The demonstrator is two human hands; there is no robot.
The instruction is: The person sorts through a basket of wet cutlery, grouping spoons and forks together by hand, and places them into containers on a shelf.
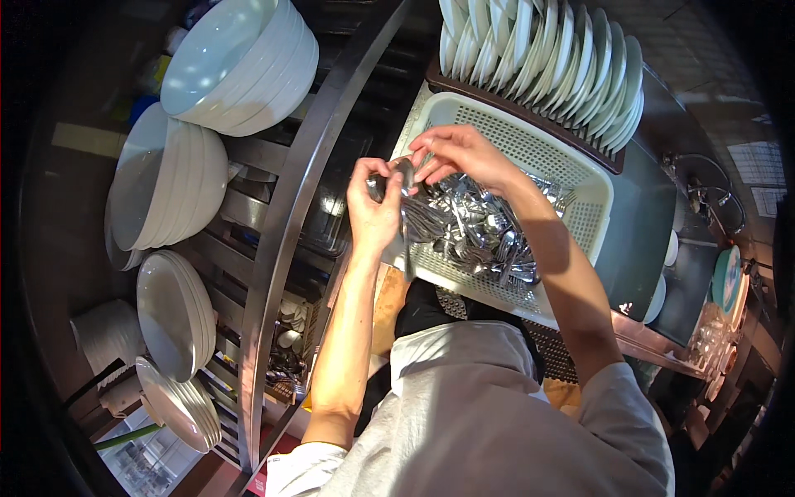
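My left hand [374,203] is closed around a few metal spoons [402,174], their bowls near its fingertips. One long handle points down past the basket's near left edge. Close beside it, my right hand [468,157] bends its fingers inward at the spoons. Those fingertips look pinched together, and what is between them cannot be made out. Below both hands, a white perforated plastic basket [571,166] holds a loose heap of metal cutlery [489,228], with spoons and forks mixed together.
White plates [571,66] stand on edge in a brown rack [530,108] behind the basket. On the left, a metal shelf [286,190] carries stacked white bowls [248,74] and oval plates [175,315]. A faucet [704,190] and glassware [712,331] are at the right.
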